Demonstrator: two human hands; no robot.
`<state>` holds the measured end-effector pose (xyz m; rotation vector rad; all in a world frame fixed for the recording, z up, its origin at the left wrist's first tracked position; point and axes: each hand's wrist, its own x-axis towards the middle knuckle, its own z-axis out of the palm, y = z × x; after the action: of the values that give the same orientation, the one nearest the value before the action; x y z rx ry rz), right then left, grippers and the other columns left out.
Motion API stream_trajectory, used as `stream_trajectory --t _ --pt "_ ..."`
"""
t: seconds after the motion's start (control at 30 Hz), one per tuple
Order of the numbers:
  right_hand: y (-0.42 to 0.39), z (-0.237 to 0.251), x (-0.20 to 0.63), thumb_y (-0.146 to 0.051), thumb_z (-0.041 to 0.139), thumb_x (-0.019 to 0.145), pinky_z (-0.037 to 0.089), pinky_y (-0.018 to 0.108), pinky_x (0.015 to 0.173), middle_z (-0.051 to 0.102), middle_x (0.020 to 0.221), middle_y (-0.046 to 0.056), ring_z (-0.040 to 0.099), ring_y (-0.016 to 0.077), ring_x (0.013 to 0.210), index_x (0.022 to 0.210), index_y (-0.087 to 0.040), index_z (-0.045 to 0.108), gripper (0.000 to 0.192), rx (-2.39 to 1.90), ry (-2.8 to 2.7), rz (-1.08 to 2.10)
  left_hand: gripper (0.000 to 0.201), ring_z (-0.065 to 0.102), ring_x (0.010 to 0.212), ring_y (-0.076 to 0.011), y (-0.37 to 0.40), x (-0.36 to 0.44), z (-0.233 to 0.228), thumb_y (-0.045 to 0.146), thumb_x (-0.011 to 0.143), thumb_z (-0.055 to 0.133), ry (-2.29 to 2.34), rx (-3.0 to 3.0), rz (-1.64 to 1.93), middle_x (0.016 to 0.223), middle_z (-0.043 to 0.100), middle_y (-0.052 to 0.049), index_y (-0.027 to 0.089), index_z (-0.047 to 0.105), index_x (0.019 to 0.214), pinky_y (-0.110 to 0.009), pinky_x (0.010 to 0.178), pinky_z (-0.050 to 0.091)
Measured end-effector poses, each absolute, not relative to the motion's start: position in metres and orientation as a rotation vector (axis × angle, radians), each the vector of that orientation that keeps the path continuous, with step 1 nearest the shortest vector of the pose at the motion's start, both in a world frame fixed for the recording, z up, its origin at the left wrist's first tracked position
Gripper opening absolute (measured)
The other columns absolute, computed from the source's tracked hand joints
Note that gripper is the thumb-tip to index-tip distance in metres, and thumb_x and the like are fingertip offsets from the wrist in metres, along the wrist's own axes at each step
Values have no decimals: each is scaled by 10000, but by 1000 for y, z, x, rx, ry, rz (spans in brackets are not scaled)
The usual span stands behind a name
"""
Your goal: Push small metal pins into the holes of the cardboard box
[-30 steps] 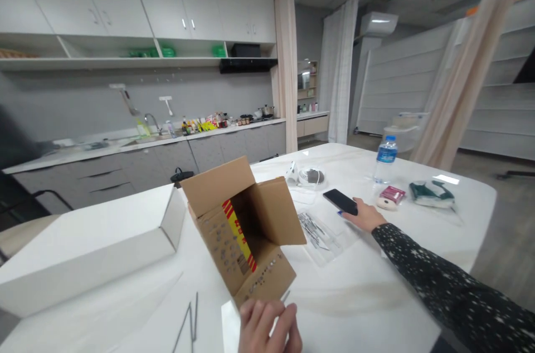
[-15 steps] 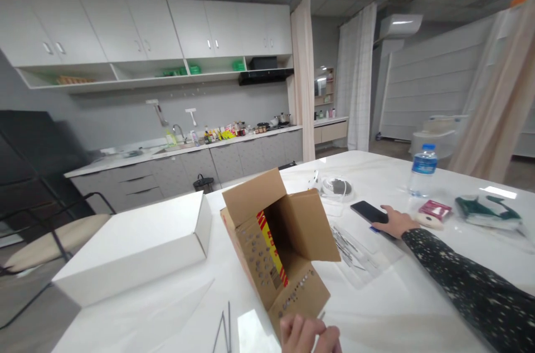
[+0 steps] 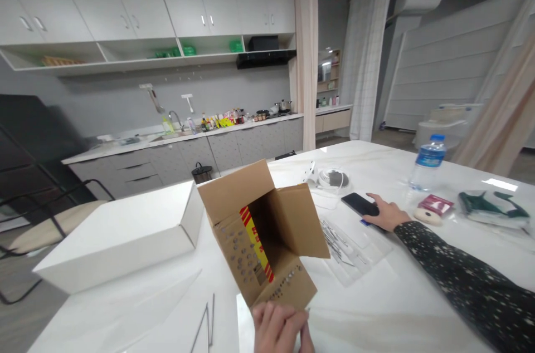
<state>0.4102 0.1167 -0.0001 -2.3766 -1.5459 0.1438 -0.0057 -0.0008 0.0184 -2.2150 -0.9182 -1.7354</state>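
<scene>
An opened cardboard box point(image 3: 298, 222) stands tilted on the white table, flaps spread and mouth facing me. Its inner flaps carry many small grey dots and a yellow-red tape strip. My left hand point(image 3: 280, 328) is closed in a pinch at the lower flap's near edge; a thin tip pokes out by its fingers, too small to name. On the right, my right hand point(image 3: 388, 216), in a black speckled sleeve, grips the near end of a black phone point(image 3: 357, 204). Beside the phone lies a clear plastic tray point(image 3: 370, 264) with several thin metal tools point(image 3: 334, 239).
A white box point(image 3: 125, 230) stands on the left. Thin dark rods point(image 3: 212, 317) lie near the front. Farther right are a water bottle point(image 3: 429, 161), a pink packet point(image 3: 437, 204), a cream oval object point(image 3: 427, 216) and a green-white package point(image 3: 493, 208). A white coiled cable point(image 3: 332, 177) lies behind.
The whole view has tilted down slightly, and the table things appear shifted left. My left hand stays by the box's flap and my right hand stays on the phone.
</scene>
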Motion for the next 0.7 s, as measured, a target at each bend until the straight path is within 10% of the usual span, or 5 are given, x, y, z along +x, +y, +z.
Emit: stream_trajectory --t 0.23,0.47,0.7 --pt "108 6 411 -611 602 677 437 463 850 617 1203 119 544 356 1055 1410 -220 352 867 -2247 -1581 194 147 564 648 -130 -1 -15 27 84 798 565 -1039 -2378 -1581 696 614 -4 201 652 812 -305 692 388" --pt "104 22 421 -487 499 785 492 348 753 674 929 102 620 238 859 936 -192 598 346 -1792 -1107 -1 129 584 699 -130 4 -20 27 102 821 575 -1087 -2372 -1475 747 638 -7 200 656 843 -309 718 390" --pt "100 32 419 -480 472 796 491 333 685 643 786 81 598 215 734 851 -197 564 302 -1695 -915 -134 160 604 725 -143 12 -41 22 80 798 601 -1020 -2338 -1257 780 666 -18 187 648 906 -310 732 402"
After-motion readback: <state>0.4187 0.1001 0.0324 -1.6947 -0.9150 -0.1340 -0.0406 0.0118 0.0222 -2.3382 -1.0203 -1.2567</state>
